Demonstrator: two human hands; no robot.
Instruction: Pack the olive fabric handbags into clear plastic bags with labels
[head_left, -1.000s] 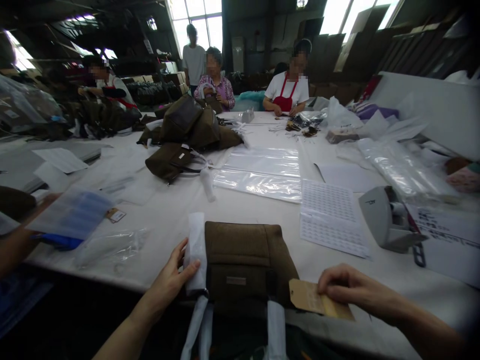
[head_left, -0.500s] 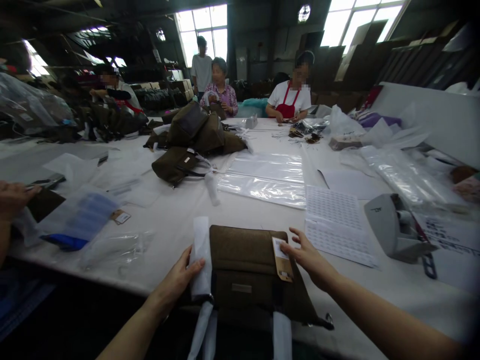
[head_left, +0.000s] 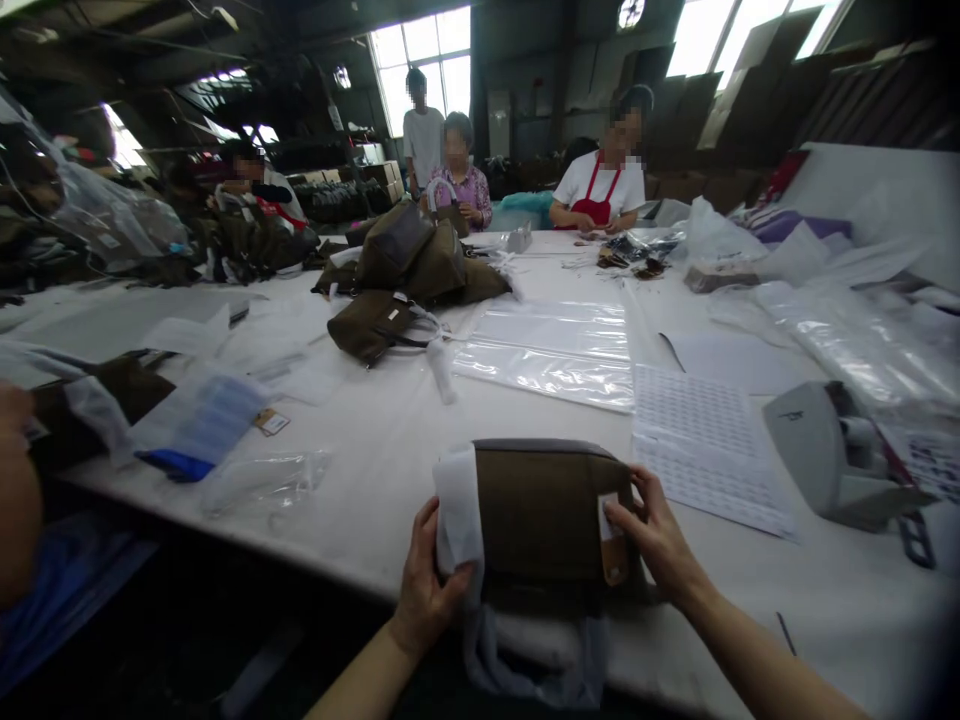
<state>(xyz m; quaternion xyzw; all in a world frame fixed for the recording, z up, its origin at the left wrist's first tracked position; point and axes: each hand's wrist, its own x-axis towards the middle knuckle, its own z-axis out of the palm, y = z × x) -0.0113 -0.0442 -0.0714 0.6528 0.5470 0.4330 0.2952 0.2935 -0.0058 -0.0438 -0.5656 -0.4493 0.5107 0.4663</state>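
A dark olive handbag (head_left: pixel 540 520) lies at the near edge of the table, its paper-wrapped handle (head_left: pixel 555 675) hanging toward me. White wrapping paper (head_left: pixel 457 510) covers its left end. My left hand (head_left: pixel 435 580) grips that end, the thumb on top of the paper and the fingers behind. On the other end, my right hand (head_left: pixel 652 530) is closed around the bag's side, its thumb pressing on a tan hang tag (head_left: pixel 613 560) with a white label. The bag's underside and several fingertips are hidden.
More olive bags (head_left: pixel 420 260) are piled beyond. Flat clear plastic bags (head_left: pixel 547 350), printed sheets (head_left: pixel 705 450) and a grey tape dispenser (head_left: pixel 832 460) lie to the right. Left are a blue-edged plastic pouch (head_left: pixel 202 420) and a co-worker's arm (head_left: pixel 19 500). Other people work across the table.
The handbag has turned so a different, plainer face shows, and its handle now hangs in a loop. My right hand has closed from spread fingers onto the bag's side. The view has shifted left.
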